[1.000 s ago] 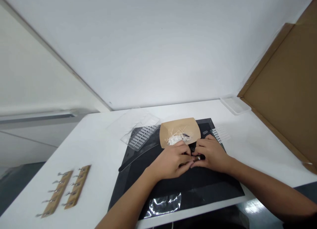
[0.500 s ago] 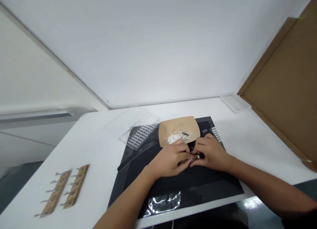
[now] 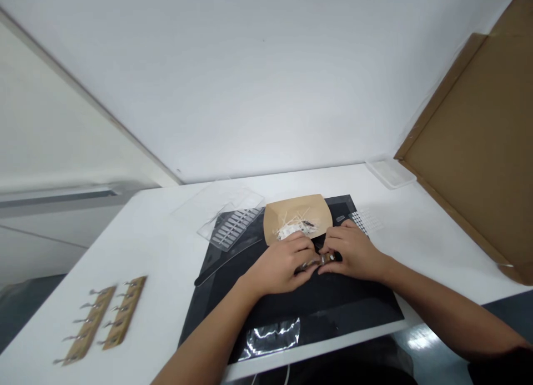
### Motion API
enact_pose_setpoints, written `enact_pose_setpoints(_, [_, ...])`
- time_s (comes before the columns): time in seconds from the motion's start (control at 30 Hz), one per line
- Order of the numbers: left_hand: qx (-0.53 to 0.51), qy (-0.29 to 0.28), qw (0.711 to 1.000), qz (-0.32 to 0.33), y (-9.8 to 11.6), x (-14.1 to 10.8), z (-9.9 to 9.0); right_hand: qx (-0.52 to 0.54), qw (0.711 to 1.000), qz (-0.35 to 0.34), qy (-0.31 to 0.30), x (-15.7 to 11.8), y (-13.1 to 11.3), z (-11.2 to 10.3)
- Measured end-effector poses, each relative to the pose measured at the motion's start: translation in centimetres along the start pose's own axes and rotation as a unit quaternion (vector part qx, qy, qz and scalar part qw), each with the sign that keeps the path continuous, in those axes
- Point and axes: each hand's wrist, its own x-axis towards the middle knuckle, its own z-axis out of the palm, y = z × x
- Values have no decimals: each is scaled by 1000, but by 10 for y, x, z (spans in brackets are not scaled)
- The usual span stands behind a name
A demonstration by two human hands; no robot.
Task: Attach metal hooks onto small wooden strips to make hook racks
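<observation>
My left hand (image 3: 283, 264) and my right hand (image 3: 353, 250) meet over the black mat (image 3: 316, 301), both with fingers closed. Between them is a small brown strip (image 3: 327, 258) with shiny bits on it, gripped from both ends and largely covered by my fingers. It resembles the wooden strips at the left, but its details are hidden. Just beyond my hands sits a tan paper tray (image 3: 277, 213) with a heap of small white pieces, thin white sticks and a dark piece (image 3: 307, 223) in it.
Two wooden strips with metal clips (image 3: 89, 324) lie at the left. A clear sheet of nail-shaped pieces (image 3: 235, 229), a dark nail file (image 3: 225, 265) and a sheet of white tabs (image 3: 366, 222) lie around the mat. A clear plastic tray (image 3: 391, 174) and cardboard (image 3: 478, 140) are at the right.
The whole view has shifted slightly. My fingers have moved a little on the brown strip, and more of it shows between my hands.
</observation>
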Motion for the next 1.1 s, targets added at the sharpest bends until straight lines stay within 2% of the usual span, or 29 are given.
enact_pose_setpoints(0.43, [16,-16,999,-24,-1,0,7,4,1000,13,-26,2,1,1])
enact_pose_setpoints(0.93, [27,-10,998,-47,-6,-2,18,6,999,13,-32,2,1,2])
enact_pose_setpoints(1.1, [23,-10,999,-44,-6,-2,18,4,1000,6,-16,2,3,0])
